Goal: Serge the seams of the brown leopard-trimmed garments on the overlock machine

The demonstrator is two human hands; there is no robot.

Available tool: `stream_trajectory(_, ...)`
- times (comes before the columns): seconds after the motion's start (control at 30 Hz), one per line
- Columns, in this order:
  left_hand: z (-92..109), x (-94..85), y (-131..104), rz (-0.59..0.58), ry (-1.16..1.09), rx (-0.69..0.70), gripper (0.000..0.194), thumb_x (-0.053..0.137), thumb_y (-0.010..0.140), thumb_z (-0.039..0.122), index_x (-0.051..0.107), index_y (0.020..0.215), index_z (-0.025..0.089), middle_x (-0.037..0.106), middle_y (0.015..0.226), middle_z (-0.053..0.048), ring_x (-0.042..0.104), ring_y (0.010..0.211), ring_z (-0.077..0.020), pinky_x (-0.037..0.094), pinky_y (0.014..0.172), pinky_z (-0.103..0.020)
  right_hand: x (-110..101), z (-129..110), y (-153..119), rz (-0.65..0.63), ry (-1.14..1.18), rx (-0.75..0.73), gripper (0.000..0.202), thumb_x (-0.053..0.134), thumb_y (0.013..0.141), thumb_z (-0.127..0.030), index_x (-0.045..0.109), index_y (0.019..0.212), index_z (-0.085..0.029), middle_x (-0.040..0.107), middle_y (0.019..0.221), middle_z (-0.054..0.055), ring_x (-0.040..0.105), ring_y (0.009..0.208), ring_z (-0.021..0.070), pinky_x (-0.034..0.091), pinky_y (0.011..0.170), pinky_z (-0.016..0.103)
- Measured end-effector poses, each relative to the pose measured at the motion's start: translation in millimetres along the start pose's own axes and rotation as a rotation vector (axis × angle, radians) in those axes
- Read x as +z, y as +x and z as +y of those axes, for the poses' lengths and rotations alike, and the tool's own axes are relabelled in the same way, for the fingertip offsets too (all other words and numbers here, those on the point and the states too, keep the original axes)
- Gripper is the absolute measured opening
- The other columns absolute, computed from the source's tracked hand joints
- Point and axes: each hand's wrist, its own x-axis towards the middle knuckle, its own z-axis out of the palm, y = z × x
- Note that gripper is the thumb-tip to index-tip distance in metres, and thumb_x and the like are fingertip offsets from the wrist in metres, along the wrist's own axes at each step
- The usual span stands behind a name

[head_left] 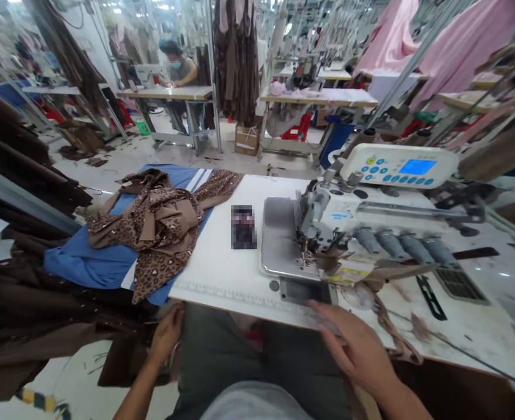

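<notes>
My left hand [168, 332] is at the table's left front corner, beside my leg. Its fingers are curled in, and whatever they may hold is hidden. Slightly blurred, my right hand [356, 344] reaches over the front edge below the sewing machine, fingers stretched out, with nothing visible in them. The overlock sewing machine [327, 216] has a lit control panel [399, 166] on top and a metal plate [280, 233] at its left. A crumpled brown leopard-print garment [165, 216] lies on blue cloth [91, 262] with white stripes, left on the table.
A small dark pixelated item [244, 227] lies on the white table [222, 268], which has a ruler strip [235, 294] along its front. Brown fabric strips [392, 332] hang at the right. Dark brown garments [16, 315] crowd the left. Beyond, a person [181, 70] works at another table.
</notes>
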Motion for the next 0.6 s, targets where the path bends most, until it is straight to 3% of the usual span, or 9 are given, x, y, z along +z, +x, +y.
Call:
stream_trajectory(0.1,9,5.9,1,-0.022,-0.018,0.080,0.038,0.056,0.099,0.049,0.068,0.127,0.028,0.067,0.133,-0.012,0.061,0.131,-0.0340,0.050,0.113,-0.057,8,-17,42,-0.288,0.222,-0.144,0.031,0.048,0.109,-0.026,0.072,0.128,-0.025,0.081,0.114,0.005,0.078,0.101,0.0207,0.060,0.091,0.030)
stream_trajectory(0.2,31,26.5,-8,0.009,-0.031,0.125,0.047,0.062,0.090,0.055,0.069,0.131,0.032,0.055,0.153,-0.008,0.036,0.153,-0.0420,0.030,0.128,-0.063,24,-30,79,-0.492,0.301,-0.180,0.031,0.047,0.111,-0.031,0.075,0.122,-0.027,0.082,0.105,0.003,0.078,0.093,0.0200,0.059,0.085,0.028)
stream_trajectory(0.3,46,46.1,-15,0.076,-0.064,0.082,0.042,0.058,0.091,0.051,0.070,0.128,0.036,0.056,0.153,-0.007,0.035,0.154,-0.0418,0.021,0.131,-0.064,40,-40,96,-0.539,0.385,-0.115,0.027,0.051,0.109,-0.031,0.075,0.122,-0.026,0.081,0.113,0.003,0.076,0.101,0.0199,0.056,0.090,0.027)
stream_trajectory(0.4,50,50.6,-20,0.151,-0.134,0.040,0.039,0.058,0.090,0.051,0.070,0.125,0.039,0.061,0.147,-0.005,0.043,0.150,-0.0380,0.027,0.131,-0.058,50,-45,95,-0.527,0.412,-0.034,0.025,0.052,0.108,-0.028,0.076,0.115,-0.026,0.080,0.112,0.003,0.075,0.101,0.0200,0.055,0.090,0.028)
stream_trajectory(0.5,48,31.7,-35,0.268,-0.236,-0.028,0.037,0.060,0.087,0.053,0.071,0.119,0.036,0.067,0.137,-0.007,0.058,0.137,-0.0374,0.048,0.118,-0.055,55,-47,91,-0.507,0.395,0.004,0.025,0.052,0.108,-0.027,0.077,0.113,-0.026,0.080,0.111,0.003,0.075,0.101,0.0201,0.054,0.089,0.028)
stream_trajectory(0.6,40,-20.4,-59,0.460,-0.337,-0.124,0.029,0.056,0.091,0.052,0.069,0.110,0.034,0.074,0.110,-0.007,0.075,0.100,-0.0326,0.064,0.090,-0.050,57,-47,91,-0.489,0.384,0.032,0.025,0.051,0.108,-0.027,0.076,0.112,-0.026,0.080,0.111,0.002,0.075,0.101,0.0198,0.054,0.087,0.028)
